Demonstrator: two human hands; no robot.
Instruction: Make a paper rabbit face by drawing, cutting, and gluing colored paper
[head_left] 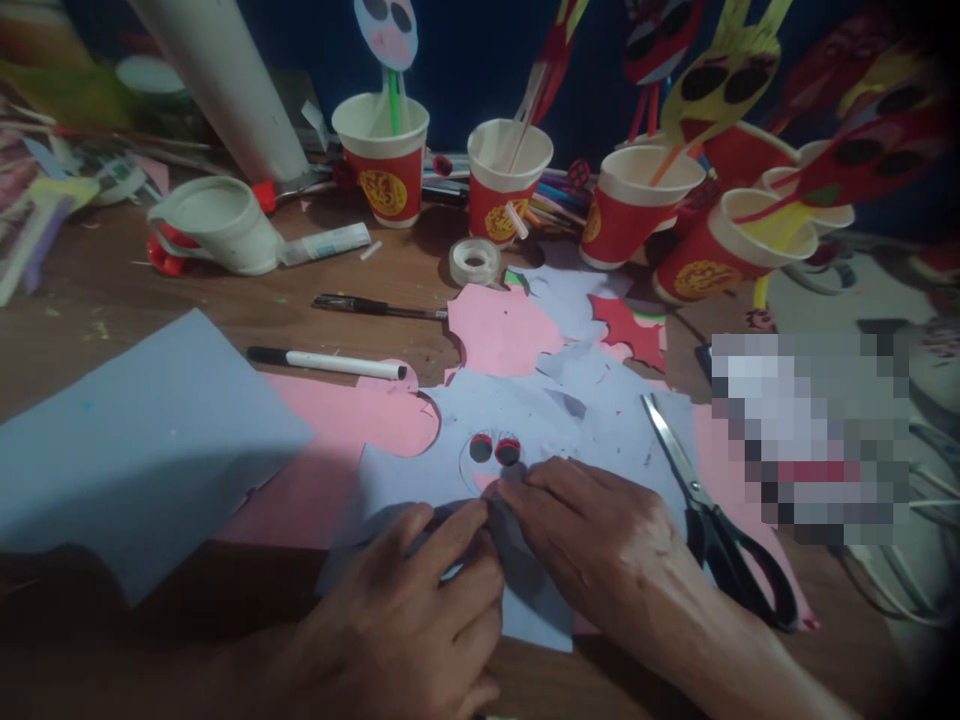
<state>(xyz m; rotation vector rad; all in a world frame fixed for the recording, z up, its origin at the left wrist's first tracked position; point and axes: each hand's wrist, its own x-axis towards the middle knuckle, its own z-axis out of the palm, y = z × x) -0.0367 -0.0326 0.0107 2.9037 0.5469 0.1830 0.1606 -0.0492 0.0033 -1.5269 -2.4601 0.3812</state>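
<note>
While both hands bend low over the work, the left hand (420,600) has its fingers curled and close together, and the right hand (600,530) bunches its own with their tips angled inward; whether either pinches anything cannot be told, since the undersides are hidden. The fingertips nearly meet at the lower edge of a small pale paper face (472,472) with two dark oval eyes topped in red and a pink patch below them. That face lies on layered pale blue-white paper (405,462), over pink sheets (300,500) on the brown wooden worktop (409,265). Working well here seems to call for light, even fingertip pressure, with one hand steadying the paper so the thin layers neither slip nor crease, and the tips kept off the eyes. Just beside the right hand lie black-handled scissors (701,500), blades slightly apart, best given some room from that wrist. Farther off are a white marker with a black cap (330,365), a dark slim pen (375,307) and a roll of clear tape (457,265); beyond them, a red-and-white paper cup (382,155) holds a pale stick puppet (386,40).
</note>
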